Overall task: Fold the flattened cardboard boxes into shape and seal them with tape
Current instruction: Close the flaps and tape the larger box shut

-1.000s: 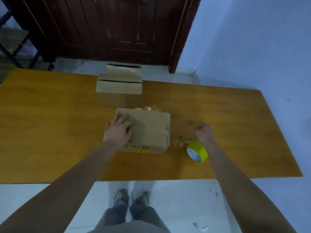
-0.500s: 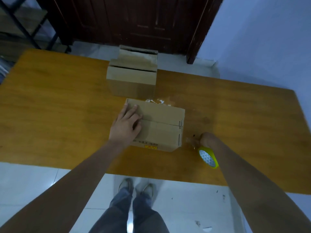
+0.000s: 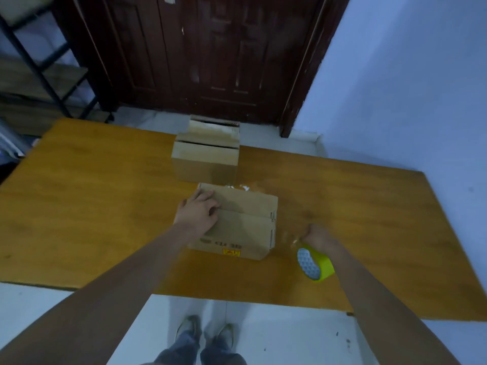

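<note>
Brown cardboard, folded into a closed box (image 3: 237,219), sits on an orange-brown wooden table (image 3: 92,206), near the middle of the table's near edge. Its two top flaps meet in a seam that runs left to right, parallel to that near edge, and this seam is the box's long axis.

The left hand (image 3: 197,213) lies on top of the box at its left end, fingers loosely bent and resting over the seam, pressing the flaps down without gripping anything.

The right hand (image 3: 317,238) hovers just beside the box's right end, toward the table's near edge. It is clenched around a roll of tape (image 3: 315,263) with a yellow rim and a pale dotted face; the roll hangs below the wrist. A faint glint between this hand and the box may be a stretch of clear tape, but blur makes that uncertain.

So the seam lies to the left of the tape hand and leads straight away from it toward the left hand. The right hand is the nearer one to the seam's open right end, which likely suits a pull of tape along it.

A second cardboard box (image 3: 207,159), its flaps ajar, stands behind the first, at the table's far edge.

On the near side of the front box is dark printed lettering, upside down and too blurred to read, and a small yellow label (image 3: 232,252) with a red mark.
</note>
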The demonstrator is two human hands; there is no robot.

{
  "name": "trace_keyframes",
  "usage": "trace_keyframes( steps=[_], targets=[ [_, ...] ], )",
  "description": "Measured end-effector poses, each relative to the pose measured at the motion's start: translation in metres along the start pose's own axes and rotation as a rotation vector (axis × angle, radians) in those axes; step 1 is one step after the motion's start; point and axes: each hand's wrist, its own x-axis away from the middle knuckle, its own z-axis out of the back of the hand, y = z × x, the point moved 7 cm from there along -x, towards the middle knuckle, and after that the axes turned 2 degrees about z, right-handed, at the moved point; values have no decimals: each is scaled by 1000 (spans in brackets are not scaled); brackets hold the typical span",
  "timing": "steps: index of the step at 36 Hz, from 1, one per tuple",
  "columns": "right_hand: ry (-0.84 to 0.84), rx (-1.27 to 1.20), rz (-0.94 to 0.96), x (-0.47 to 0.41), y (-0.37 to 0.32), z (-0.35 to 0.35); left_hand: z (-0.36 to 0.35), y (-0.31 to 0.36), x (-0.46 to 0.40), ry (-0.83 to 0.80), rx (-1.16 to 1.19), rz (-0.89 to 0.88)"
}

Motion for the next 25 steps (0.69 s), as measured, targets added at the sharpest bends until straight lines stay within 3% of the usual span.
trace_keyframes(
  steps=[3, 6, 9, 14, 19, 25],
  targets=[
    [69, -61, 41, 16, 2, 39, 9, 14, 1, 129, -55, -6],
    [99, -135, 45, 27, 8, 73, 19, 49, 2, 199, 71, -106],
    [146, -104, 87, 39, -4, 109, 24, 93, 7, 28, 394, -216],
    [159, -102, 212, 67, -44, 145, 29, 139, 10, -195, 930, -134],
    [167, -124, 358, 93, -88, 164, 19, 152, 4, -470, 1175, -47],
    [156, -117, 408, 95, -116, 165, 36, 131, -2, -386, 1319, -163]
  ],
)
